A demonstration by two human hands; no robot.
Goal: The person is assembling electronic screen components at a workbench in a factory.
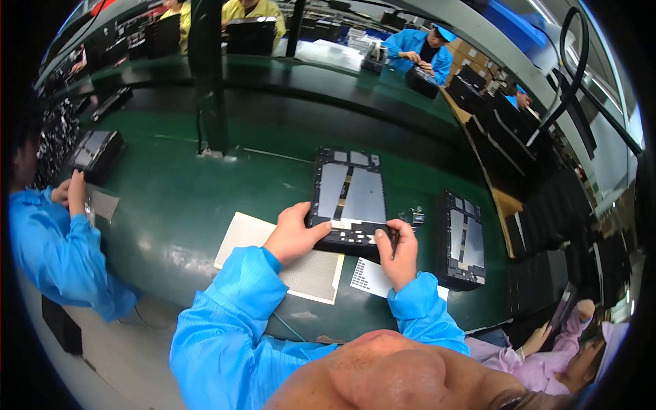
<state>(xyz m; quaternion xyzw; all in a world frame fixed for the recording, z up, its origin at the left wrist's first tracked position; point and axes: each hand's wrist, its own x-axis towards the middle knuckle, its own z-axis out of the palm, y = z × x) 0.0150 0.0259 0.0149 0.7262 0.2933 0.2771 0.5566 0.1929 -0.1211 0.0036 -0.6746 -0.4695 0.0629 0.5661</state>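
Note:
An opened tablet [355, 191] lies in front of me, with silver battery panels, a dark ribbon strip down its middle and a black frame; it looks thick, like the top of a stack. My left hand [297, 232] grips its near left corner, thumb on the near end. At the near right corner, my right hand [398, 253] holds it between thumb and fingers. Beneath my left wrist lies a pale sheet with a fine grid [311, 277]. A white sheet of small dark labels [369, 277] sits partly under my right hand.
A second stack of opened tablets [465, 239] stands to the right, and a small metal-and-clear part [417, 217] lies between. A post [210, 82] rises from the green bench [171, 205]. Co-workers sit left, across and lower right; the left one handles another stack [97, 152].

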